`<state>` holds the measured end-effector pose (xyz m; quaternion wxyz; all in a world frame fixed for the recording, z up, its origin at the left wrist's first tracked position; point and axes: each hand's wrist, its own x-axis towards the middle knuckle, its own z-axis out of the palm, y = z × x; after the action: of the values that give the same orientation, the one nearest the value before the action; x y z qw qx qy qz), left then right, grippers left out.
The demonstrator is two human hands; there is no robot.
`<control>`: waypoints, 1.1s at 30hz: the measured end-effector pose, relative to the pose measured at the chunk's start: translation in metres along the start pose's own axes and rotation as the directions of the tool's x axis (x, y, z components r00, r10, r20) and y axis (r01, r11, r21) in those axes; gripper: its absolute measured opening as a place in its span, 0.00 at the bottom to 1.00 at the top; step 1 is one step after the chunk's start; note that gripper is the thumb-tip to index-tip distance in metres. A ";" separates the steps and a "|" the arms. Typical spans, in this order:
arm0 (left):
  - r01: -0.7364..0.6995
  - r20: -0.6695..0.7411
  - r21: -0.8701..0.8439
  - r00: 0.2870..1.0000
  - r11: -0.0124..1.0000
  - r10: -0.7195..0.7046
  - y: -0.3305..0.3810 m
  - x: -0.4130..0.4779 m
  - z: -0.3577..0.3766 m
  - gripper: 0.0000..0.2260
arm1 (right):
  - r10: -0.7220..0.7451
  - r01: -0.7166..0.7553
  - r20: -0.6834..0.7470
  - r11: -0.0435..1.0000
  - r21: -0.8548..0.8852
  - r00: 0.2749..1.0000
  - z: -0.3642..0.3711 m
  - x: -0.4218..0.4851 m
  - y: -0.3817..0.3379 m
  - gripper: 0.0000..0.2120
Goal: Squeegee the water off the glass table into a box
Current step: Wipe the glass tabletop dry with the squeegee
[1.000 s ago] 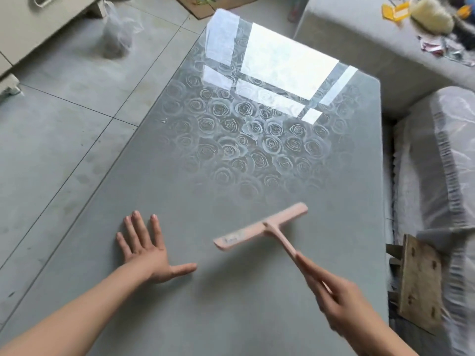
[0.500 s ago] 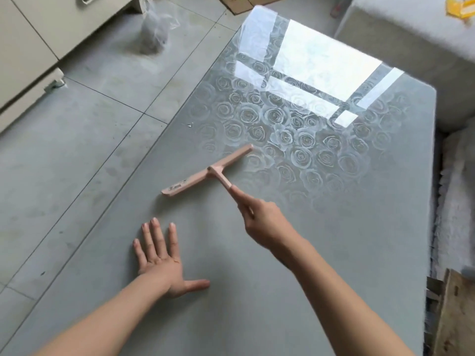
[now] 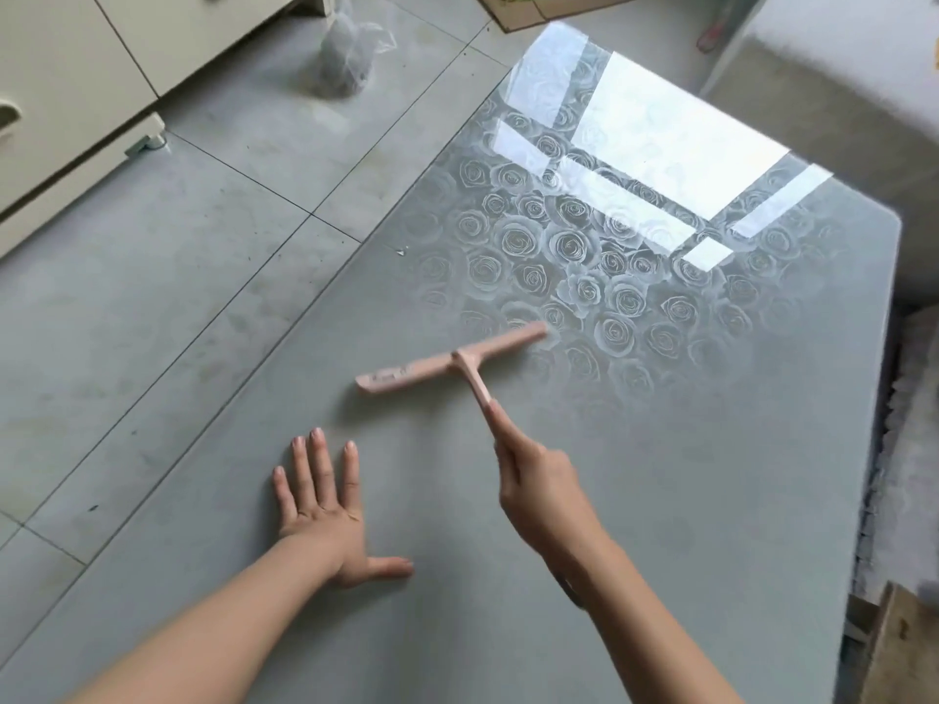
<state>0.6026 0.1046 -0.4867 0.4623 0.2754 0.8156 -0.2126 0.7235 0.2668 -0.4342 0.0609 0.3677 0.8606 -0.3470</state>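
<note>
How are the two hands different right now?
The left hand lies flat on the glass table with fingers spread; the right hand is curled round the handle of the pink squeegee. The left hand holds nothing; the right hand holds the tool. The left hand sits nearer the table's left edge than the right hand. Both are bare.

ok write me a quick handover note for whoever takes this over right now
Left hand: open, flat on the glass table, fingers spread.
Right hand: grips the pink squeegee by its handle, blade across the table's middle at the edge of the rose pattern.
What looks like the wooden box, partly in view, sits off the near right corner.
Done: unclear, water is hard to see.
Left: pull the water toward the box.
</note>
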 end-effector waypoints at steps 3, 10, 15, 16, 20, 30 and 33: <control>-0.006 -0.011 -0.006 1.000 1.000 0.006 -0.001 0.002 -0.001 0.64 | -0.013 0.013 0.001 1.000 -0.003 1.000 -0.001 0.037 -0.030 0.27; -0.080 -0.142 -0.035 0.987 0.996 0.074 -0.006 0.004 0.006 0.65 | 0.122 -0.103 -0.151 0.987 0.125 0.981 0.007 -0.080 0.005 0.24; -0.274 -0.193 -0.049 0.946 0.961 0.260 -0.026 -0.010 0.010 0.68 | 0.231 -0.220 -0.099 0.968 0.118 0.968 0.038 -0.201 0.006 0.26; -0.298 -0.191 -0.036 0.939 0.954 0.286 -0.032 -0.010 0.008 0.68 | 0.225 -0.218 -0.093 0.973 0.080 0.970 0.044 -0.213 0.006 0.26; -0.295 -0.205 0.101 0.928 0.950 0.310 -0.072 -0.019 0.003 0.69 | 0.244 -0.244 -0.022 0.970 0.001 0.970 0.077 -0.211 -0.025 0.28; -0.110 -0.327 -0.132 0.943 0.985 0.061 -0.170 -0.007 0.022 0.67 | 0.127 -0.135 -0.093 0.988 -0.076 0.987 0.062 -0.032 -0.097 0.24; -0.075 -0.290 -0.209 0.957 0.975 0.011 -0.182 -0.006 0.028 0.65 | 0.131 -0.136 -0.096 0.989 -0.051 0.987 0.058 -0.069 -0.097 0.26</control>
<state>0.5051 -0.0516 -0.4781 0.3708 0.2690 0.8862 -0.0694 0.6991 0.1411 -0.3995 0.0545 0.4383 0.8456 -0.2997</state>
